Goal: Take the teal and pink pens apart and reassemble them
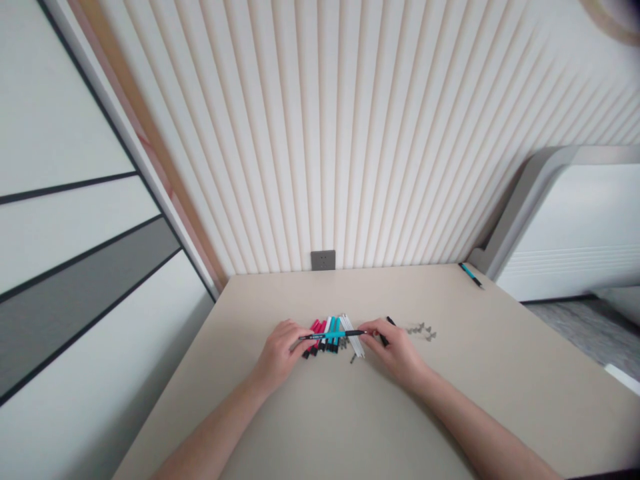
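A blue-and-black pen (334, 335) is held level above the table, crossing in front of my chest. My left hand (281, 348) pinches its left end between thumb and fingers. At the black right end, the fingertips of my right hand (395, 348) close around the tip; any small part between them is too small to make out. Behind and below the pen lie pink pen barrels (315, 327), blue pen barrels (336, 324) and a white one, all with black ends. Thin white refills (353, 333) lie beside them. A black piece (391, 321) shows partly behind my right hand.
Small grey parts (425, 331) are scattered right of my right hand, and a tiny dark piece (353, 359) lies near the refills. Another blue-and-black pen (471, 275) rests at the table's far right corner. A ribbed wall with a socket (323, 260) borders the table (320, 427).
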{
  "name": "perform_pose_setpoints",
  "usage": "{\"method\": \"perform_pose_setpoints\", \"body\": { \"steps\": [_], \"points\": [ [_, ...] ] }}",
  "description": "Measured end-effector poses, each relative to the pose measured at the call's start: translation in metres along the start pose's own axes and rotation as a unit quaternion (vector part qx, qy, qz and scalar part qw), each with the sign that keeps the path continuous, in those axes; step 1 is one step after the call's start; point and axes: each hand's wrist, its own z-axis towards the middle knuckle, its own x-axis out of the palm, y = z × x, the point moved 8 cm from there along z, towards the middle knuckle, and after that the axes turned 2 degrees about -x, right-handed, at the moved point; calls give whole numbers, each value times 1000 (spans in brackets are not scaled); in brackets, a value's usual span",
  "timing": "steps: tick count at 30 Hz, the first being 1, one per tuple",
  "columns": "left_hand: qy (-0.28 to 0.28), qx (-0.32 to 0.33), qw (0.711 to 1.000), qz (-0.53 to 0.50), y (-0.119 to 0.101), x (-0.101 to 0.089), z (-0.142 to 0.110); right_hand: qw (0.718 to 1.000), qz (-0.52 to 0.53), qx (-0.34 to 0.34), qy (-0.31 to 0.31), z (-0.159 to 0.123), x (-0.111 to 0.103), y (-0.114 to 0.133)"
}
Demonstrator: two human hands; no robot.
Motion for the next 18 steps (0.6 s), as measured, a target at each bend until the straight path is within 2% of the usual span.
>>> {"method": "perform_pose_setpoints", "body": {
  "steps": [6,13,18],
  "points": [
    [9,9,1000,0,-6,0,3,1000,-23,8,14,0,4,-3],
    [-5,-4,1000,-13,0,-1,1,998,-12,-49,22,0,3,8],
    [6,1,1000,-4,-2,0,1,996,-52,-52,52,1,8,11]
  ]
}}
